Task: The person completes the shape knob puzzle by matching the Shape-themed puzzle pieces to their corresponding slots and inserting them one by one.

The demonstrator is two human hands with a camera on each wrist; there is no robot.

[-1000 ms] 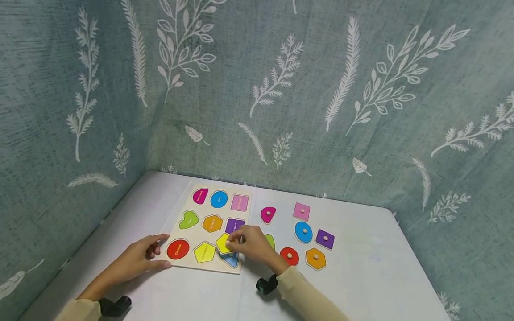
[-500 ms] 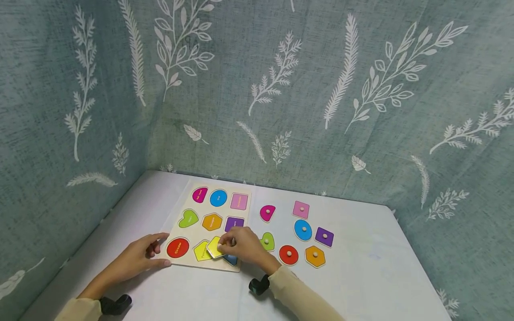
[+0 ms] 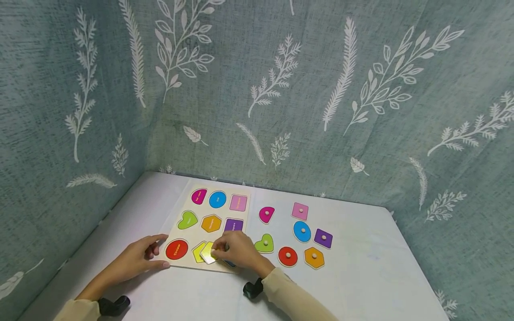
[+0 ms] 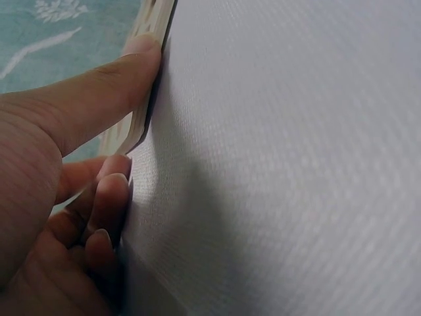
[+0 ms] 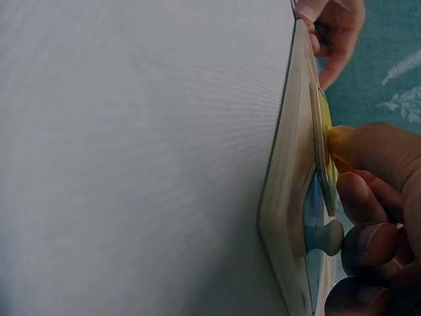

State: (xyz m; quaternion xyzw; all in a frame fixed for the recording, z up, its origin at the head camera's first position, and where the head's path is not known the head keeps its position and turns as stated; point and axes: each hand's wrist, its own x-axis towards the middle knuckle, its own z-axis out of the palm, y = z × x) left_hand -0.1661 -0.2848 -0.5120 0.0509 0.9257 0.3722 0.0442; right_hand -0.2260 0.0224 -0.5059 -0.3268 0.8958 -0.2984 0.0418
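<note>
A wooden peg puzzle board (image 3: 205, 210) with coloured, labelled shapes lies at the left of the table. My left hand (image 3: 140, 255) holds its near left corner, the thumb along the front edge and the other fingers curled by the side. My right hand (image 3: 241, 250) pinches a yellow pentagon puzzle piece (image 3: 207, 253), its knob hidden by the fingers. That piece is slightly tilted and partly overlaps the printed yellow pentagon (image 3: 196, 253). Under my right hand, a blue piece with a wooden knob (image 5: 325, 237) sits in the board's near right corner.
Right of the board lie loose knobbed pieces: a magenta half circle (image 3: 267, 215), green heart (image 3: 265, 243), red circle (image 3: 288, 257), orange hexagon (image 3: 314, 258), blue oval (image 3: 302, 231), purple square (image 3: 323, 238) and pink piece (image 3: 300, 211). Patterned cloth (image 3: 257, 89) hangs behind the white table.
My right hand has moved left with the yellow pentagon piece, from over the blue piece to the printed yellow pentagon. The green heart is uncovered. My left hand stays at the corner.
</note>
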